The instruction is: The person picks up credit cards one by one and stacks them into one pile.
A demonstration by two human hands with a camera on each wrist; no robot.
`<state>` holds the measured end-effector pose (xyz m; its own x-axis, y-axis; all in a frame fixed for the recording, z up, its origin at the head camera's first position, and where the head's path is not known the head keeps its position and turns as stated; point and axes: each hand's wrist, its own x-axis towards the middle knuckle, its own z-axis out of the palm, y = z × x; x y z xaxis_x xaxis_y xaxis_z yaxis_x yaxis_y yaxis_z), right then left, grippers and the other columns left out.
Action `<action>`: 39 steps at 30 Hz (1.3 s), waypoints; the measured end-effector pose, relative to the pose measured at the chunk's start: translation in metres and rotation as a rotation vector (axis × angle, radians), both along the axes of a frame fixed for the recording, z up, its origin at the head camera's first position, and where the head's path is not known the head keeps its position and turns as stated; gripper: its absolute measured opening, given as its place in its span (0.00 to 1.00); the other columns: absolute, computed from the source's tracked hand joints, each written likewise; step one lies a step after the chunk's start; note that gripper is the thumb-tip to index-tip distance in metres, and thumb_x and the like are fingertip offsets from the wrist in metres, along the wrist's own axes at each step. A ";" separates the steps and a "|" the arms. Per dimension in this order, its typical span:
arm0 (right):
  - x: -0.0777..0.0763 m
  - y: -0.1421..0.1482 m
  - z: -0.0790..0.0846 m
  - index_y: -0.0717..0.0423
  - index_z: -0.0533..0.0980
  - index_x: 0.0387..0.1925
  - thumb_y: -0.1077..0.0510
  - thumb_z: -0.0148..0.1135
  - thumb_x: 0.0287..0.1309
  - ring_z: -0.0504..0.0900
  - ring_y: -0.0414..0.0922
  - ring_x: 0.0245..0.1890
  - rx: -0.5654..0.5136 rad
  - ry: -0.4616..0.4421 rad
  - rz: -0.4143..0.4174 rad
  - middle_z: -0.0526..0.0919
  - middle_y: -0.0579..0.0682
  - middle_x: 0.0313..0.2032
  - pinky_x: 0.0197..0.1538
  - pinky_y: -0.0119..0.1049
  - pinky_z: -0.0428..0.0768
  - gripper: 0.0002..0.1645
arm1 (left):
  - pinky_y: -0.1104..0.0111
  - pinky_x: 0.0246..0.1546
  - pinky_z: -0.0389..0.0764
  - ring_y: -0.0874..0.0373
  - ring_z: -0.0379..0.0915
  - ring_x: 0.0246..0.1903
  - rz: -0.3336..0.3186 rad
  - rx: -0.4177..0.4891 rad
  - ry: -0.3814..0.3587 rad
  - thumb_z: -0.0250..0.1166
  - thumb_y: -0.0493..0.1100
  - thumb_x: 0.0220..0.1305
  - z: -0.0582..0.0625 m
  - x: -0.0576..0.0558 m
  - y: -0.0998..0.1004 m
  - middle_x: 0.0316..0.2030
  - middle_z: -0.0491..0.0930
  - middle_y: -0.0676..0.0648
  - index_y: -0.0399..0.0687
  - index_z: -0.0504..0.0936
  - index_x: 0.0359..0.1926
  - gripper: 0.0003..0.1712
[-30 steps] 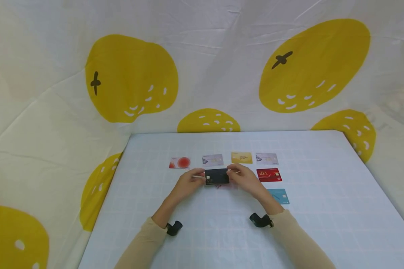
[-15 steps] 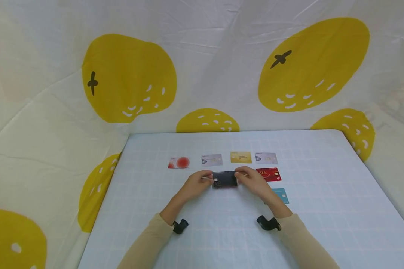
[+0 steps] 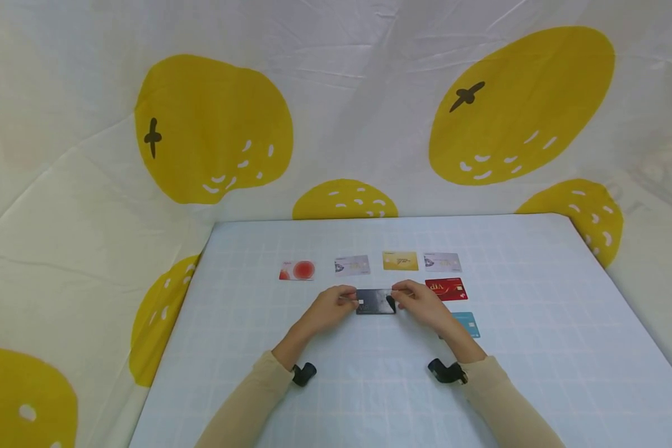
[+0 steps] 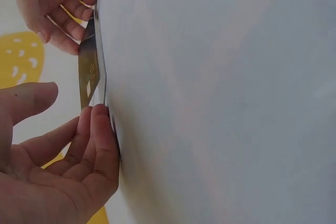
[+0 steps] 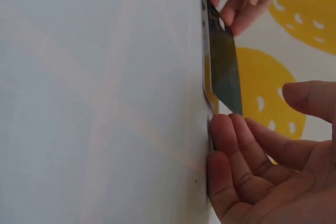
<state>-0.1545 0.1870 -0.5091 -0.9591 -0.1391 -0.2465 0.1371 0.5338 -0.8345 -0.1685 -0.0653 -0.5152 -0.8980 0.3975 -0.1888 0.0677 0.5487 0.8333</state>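
Note:
A black bank card [image 3: 376, 301] with a small chip lies at the middle of the table, over another card [image 5: 207, 82] whose thin edge shows in the right wrist view. At the black card's left end, the fingertips of my left hand [image 3: 331, 306] touch its edge. My right hand [image 3: 415, 301] touches the right end in the same way. Both thumbs are raised away from the card in the wrist views, with the other fingers loosely bent. In the head view, most of the lower card is hidden.
Behind the hands lie a white card with a red disc [image 3: 298, 270], two silver cards, one at left [image 3: 353, 266] and one at right [image 3: 442, 262], and a gold card [image 3: 400, 261]. A red VIP card [image 3: 447, 289] and a blue card [image 3: 466, 324] lie right, the blue partly under the forearm.
Both hands have moved right and slightly nearer with the black card, lowering it over the pinkish card, which no longer shows in the head view. The thumbs have come off the card.

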 end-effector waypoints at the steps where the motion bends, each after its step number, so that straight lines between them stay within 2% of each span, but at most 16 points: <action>1: 0.000 0.000 -0.001 0.57 0.77 0.57 0.49 0.59 0.70 0.82 0.47 0.40 0.001 -0.001 0.000 0.83 0.51 0.45 0.48 0.46 0.80 0.21 | 0.58 0.53 0.78 0.52 0.79 0.52 0.001 -0.004 -0.002 0.64 0.46 0.70 0.000 0.000 0.001 0.52 0.81 0.47 0.39 0.78 0.62 0.24; 12: 0.000 0.002 -0.006 0.54 0.78 0.56 0.45 0.60 0.69 0.81 0.47 0.40 0.002 0.002 0.008 0.83 0.50 0.46 0.48 0.44 0.80 0.22 | 0.59 0.54 0.78 0.52 0.79 0.52 0.005 -0.041 -0.005 0.64 0.48 0.70 0.000 -0.002 0.004 0.51 0.82 0.46 0.38 0.78 0.61 0.24; 23: -0.003 0.001 -0.008 0.56 0.78 0.55 0.48 0.60 0.69 0.80 0.47 0.39 0.004 0.006 0.017 0.83 0.50 0.45 0.45 0.42 0.80 0.21 | 0.58 0.54 0.78 0.53 0.79 0.50 0.020 -0.075 -0.025 0.63 0.50 0.70 0.000 -0.004 0.006 0.48 0.82 0.47 0.39 0.79 0.61 0.25; 39: -0.003 -0.001 -0.007 0.57 0.78 0.56 0.48 0.61 0.69 0.80 0.47 0.39 0.040 -0.012 -0.007 0.83 0.52 0.47 0.46 0.44 0.82 0.22 | 0.56 0.53 0.78 0.53 0.79 0.48 0.033 -0.077 -0.020 0.64 0.51 0.70 -0.003 -0.005 0.006 0.48 0.82 0.47 0.39 0.78 0.61 0.26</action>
<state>-0.1579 0.1859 -0.5157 -0.9568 -0.1222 -0.2636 0.1512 0.5655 -0.8107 -0.1737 -0.0590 -0.5182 -0.9061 0.3514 -0.2355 0.0325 0.6129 0.7895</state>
